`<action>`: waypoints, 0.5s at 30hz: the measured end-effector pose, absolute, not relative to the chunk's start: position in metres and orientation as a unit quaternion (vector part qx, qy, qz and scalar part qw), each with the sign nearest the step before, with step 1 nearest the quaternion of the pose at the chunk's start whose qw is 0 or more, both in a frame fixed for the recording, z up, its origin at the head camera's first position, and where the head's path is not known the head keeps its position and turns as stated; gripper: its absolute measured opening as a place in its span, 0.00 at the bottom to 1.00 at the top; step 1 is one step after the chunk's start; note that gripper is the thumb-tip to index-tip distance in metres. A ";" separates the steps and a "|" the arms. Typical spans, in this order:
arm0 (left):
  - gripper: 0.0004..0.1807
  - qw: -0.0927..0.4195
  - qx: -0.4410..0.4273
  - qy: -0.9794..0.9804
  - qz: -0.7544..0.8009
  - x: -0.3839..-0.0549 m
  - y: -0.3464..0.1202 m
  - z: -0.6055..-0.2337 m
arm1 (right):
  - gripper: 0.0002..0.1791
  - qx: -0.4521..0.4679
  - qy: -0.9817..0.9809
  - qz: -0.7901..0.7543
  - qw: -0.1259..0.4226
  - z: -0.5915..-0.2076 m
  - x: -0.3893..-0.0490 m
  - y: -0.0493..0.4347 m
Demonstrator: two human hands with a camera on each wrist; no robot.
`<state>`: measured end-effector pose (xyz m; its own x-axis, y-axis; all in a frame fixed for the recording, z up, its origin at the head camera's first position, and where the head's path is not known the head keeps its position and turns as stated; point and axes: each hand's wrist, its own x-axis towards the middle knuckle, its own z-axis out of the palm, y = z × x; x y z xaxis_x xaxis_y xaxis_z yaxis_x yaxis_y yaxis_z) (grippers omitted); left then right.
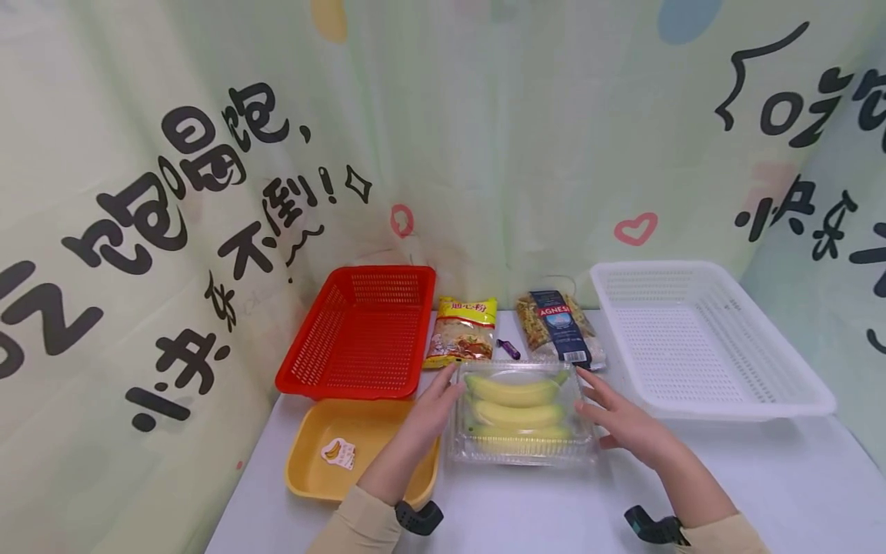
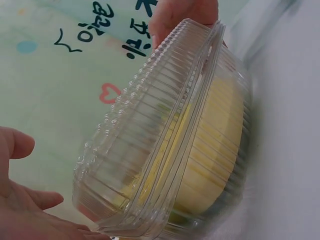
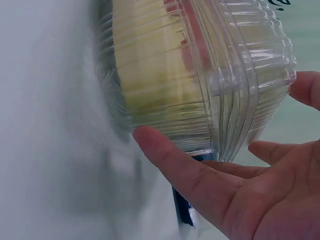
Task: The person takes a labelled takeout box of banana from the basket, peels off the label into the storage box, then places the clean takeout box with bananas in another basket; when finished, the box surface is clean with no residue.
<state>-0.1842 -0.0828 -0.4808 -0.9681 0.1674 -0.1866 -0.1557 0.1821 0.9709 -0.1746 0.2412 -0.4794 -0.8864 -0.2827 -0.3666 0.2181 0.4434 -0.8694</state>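
Note:
A clear plastic clamshell box stands on the table with its lid down, and several yellow bananas lie in a stack inside it. My left hand is at the box's left side, fingertips by the far left corner. Its fingers are spread and relaxed in the left wrist view. On the opposite side, my right hand has its fingers extended along the box's wall. One fingertip of that hand sits right at the box's lower edge in the right wrist view.
An orange-yellow tub with a banana sticker stands left, partly behind my left forearm. A red basket is behind it; a white basket stands right. Behind the box lie a yellow-topped food bag, a pasta bag and a small purple-wrapped item.

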 end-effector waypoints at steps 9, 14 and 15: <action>0.29 0.124 -0.014 0.752 0.648 -0.188 -0.080 -0.480 | 0.45 0.001 0.810 -0.536 0.239 -0.485 -0.173 0.241; 0.30 0.120 -0.014 0.751 0.650 -0.187 -0.080 -0.480 | 0.45 -0.003 0.811 -0.537 0.231 -0.487 -0.173 0.240; 0.30 0.119 -0.015 0.750 0.651 -0.187 -0.080 -0.480 | 0.45 -0.004 0.811 -0.538 0.229 -0.487 -0.173 0.240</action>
